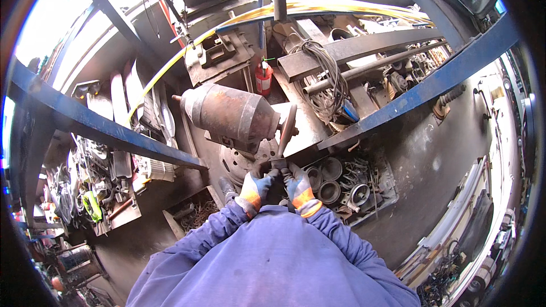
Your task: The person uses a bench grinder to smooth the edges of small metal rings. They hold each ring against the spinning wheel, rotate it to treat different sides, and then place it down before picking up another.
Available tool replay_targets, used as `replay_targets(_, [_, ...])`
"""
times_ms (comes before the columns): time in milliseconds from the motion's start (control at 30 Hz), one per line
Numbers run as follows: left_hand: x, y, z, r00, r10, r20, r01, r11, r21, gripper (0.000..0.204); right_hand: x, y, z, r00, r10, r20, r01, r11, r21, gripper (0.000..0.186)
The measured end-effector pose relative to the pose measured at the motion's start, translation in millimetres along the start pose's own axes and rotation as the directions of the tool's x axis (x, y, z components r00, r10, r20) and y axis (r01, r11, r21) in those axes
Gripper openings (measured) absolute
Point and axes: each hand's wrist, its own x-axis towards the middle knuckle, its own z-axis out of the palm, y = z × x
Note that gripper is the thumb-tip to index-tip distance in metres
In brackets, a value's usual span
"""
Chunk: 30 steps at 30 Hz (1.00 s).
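My left hand [257, 188], in a blue and orange work glove, is close in front of my chest with its fingers bent and closed. What they hold, if anything, I cannot make out. My right hand [298, 185], gloved alike, is beside it, its fingers also closed on something too small or dark to name. Just beyond both fingertips is the dark block head of a hammer-like tool [286, 131], its brownish handle pointing away from me. Behind it a large rusty metal cylinder [227, 111] with a tapered end lies tilted above a round perforated metal plate [230, 162].
Blue steel beams [421, 88] slant in on both sides. A red fire extinguisher [263, 78] stands behind the cylinder. Coiled cable [327, 71] hangs over a steel channel on the right. Round metal parts [330, 191] fill a tray near my right hand. Scrap [91, 176] crowds the left.
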Motion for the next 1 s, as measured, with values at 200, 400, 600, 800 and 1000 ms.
replay_targets(200, [7.8, 4.2, 3.4, 0.985, 0.109, -0.134, -0.103, 0.993, 0.050, 0.036, 9.0, -16.8, 10.4, 0.997, -0.036, -0.070, 0.029, 0.996, -0.090, 0.023])
replay_targets(400, [9.1, 8.1, 1.7, 0.998, 0.013, -0.063, -0.015, 1.000, -0.018, 0.035, 6.9, -40.1, 13.9, 0.994, -0.009, -0.113, 0.002, 0.998, -0.063, 0.023])
replay_targets(600, [15.5, -10.0, 1.5, 0.997, 0.033, -0.065, -0.032, 0.999, 0.019, 0.032, 11.0, -22.8, 7.1, 0.991, -0.031, -0.132, -0.005, 0.964, -0.267, 0.029])
replay_targets(800, [9.7, 0.9, 6.4, 0.979, -0.124, 0.159, 0.165, 0.947, -0.277, 0.028, 13.3, -42.0, -6.8, 0.952, -0.304, -0.041, 0.217, 0.762, -0.610, 0.029])
replay_targets(1000, [7.6, 3.4, 16.8, 0.988, -0.091, 0.122, 0.127, 0.934, -0.333, 0.019, 13.0, -63.7, -15.1, 0.970, -0.240, 0.051, 0.199, 0.652, -0.732, 0.024])
